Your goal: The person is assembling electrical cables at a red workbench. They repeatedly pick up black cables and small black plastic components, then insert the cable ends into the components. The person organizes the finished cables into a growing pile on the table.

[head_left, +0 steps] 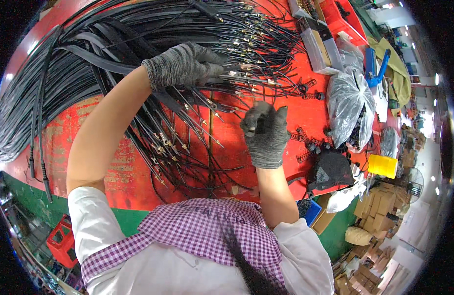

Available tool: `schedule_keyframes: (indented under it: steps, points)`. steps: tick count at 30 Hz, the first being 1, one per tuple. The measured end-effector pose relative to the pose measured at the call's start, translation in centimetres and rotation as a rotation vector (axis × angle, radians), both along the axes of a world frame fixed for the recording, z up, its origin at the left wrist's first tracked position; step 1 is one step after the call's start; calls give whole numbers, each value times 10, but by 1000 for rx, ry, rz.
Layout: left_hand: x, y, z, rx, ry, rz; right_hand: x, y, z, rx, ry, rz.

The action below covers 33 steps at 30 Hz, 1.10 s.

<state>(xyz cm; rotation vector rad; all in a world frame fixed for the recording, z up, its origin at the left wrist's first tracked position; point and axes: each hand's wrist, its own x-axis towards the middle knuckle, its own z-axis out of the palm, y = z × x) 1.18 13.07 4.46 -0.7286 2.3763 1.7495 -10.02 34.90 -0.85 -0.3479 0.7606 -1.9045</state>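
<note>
A large bundle of black cables (45,93) lies across the red table, with small brass-coloured metal fittings on the thin ends. My left hand (185,66), in a grey knit glove, reaches over the bundle; its fingers close on a black cable near the fittings. My right hand (266,135), gloved alike, is raised just right of the cable ends. Its fingers are curled in and slightly blurred, so whatever they hold is hidden. Between my arms a second group of cables (163,142) fans toward the near edge, brass fittings showing on it too.
Small black coiled springs (313,96) lie right of my right hand. Beyond them are a clear plastic bag (352,108), a black mesh pouch (330,169), a blue tool (377,66) and a yellow container (382,166). Grey bins (320,51) and a red bin (342,22) stand at the far right.
</note>
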Motion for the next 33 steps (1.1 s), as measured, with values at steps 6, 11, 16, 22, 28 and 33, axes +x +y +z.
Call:
schedule_keyframes:
  steps: [6, 11, 16, 22, 28, 33]
  points:
    - [4, 3, 4, 17, -11, -12, 2, -12, 23, 276, 566, -304]
    - [6, 4, 9, 31, 28, -64, -19, -14, 18, 110, 242, -6]
    - [8, 5, 11, 6, -2, -25, -21, -13, 32, 308, 748, -204]
    - [8, 5, 2, -19, -32, -44, -43, -5, 57, 323, 2043, -314]
    - [8, 12, 10, -56, -82, -43, -37, -3, 74, 305, 2260, -148]
    - [10, 9, 5, -88, -20, -98, -36, -1, 80, 290, 2107, -188]
